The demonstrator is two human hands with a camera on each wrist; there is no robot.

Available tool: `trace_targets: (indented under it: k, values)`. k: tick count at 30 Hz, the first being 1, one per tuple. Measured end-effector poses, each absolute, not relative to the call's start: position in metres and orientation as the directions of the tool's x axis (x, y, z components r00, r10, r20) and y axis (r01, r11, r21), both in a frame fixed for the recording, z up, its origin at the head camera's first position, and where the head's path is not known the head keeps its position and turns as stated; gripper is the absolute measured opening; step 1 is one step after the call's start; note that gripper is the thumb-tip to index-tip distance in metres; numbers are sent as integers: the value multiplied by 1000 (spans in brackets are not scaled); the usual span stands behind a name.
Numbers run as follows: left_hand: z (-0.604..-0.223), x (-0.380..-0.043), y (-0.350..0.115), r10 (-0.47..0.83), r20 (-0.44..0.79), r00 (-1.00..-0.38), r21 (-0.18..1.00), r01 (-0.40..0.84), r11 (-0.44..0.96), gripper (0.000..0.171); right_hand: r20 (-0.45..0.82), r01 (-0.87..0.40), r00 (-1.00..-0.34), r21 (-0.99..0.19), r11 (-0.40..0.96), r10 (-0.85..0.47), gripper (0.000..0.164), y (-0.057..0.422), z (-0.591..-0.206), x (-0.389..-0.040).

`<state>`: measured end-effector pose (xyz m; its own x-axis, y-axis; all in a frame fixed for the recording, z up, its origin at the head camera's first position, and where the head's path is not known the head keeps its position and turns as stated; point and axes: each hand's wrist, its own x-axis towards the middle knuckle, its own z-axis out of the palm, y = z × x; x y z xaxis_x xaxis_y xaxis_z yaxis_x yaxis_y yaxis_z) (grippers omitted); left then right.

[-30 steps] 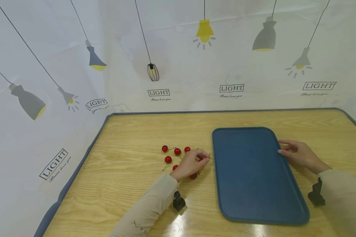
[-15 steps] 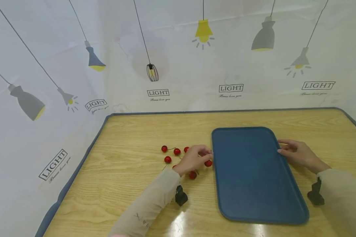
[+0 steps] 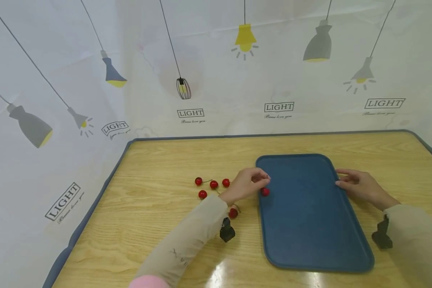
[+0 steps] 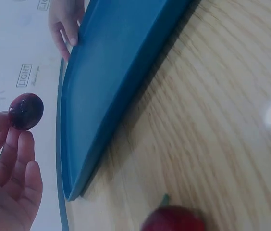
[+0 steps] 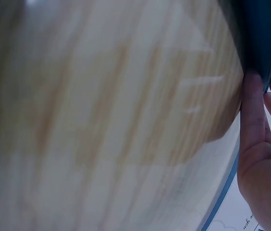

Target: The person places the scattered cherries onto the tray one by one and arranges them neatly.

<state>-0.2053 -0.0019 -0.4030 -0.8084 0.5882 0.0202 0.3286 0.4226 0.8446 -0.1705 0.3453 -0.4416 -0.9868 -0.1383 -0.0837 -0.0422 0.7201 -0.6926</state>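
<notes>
My left hand (image 3: 247, 184) pinches a red cherry (image 3: 265, 192) by its stem, with the fruit hanging over the left rim of the blue tray (image 3: 309, 216). In the left wrist view the held cherry (image 4: 26, 111) looks dark and glossy beside the fingertips. My right hand (image 3: 363, 188) touches the tray's right rim, its fingers fairly straight; the right wrist view has its fingertips right at the tray's edge. Several more cherries (image 3: 214, 184) with stems lie on the table left of the tray, partly covered by the left forearm.
The wooden table (image 3: 158, 224) has a dark blue edging. Behind and to the left hangs a white cloth (image 3: 223, 88) printed with lamps. A black wrist device (image 3: 227, 231) hangs below the left sleeve, another device (image 3: 383, 234) below the right one.
My left hand has moved right from the cherries to the tray's left rim, carrying one cherry by its stem. The right hand stays at the right rim.
</notes>
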Motion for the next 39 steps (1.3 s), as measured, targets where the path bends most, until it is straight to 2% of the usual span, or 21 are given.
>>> trace_targets:
  k: [5, 18, 29, 39]
  values:
    - [-402, -209, 11, 582, 12, -813, 834, 329, 442, 18, -84, -45, -986, -708, 705, -147, 56, 345, -441, -171]
    - [-399, -228, 42, 482, -65, -874, 928, 124, 351, 21, -83, -48, -984, -735, 676, -160, 56, 346, -442, -171]
    - [-405, -221, 80, 482, -92, -871, 873, 162, 460, 15, -75, -59, -983, -737, 674, -167, 55, 348, -442, -169]
    - [-414, -217, 113, 455, -87, -886, 858, 166, 486, 14, -79, -55, -983, -731, 680, -164, 56, 349, -441, -172]
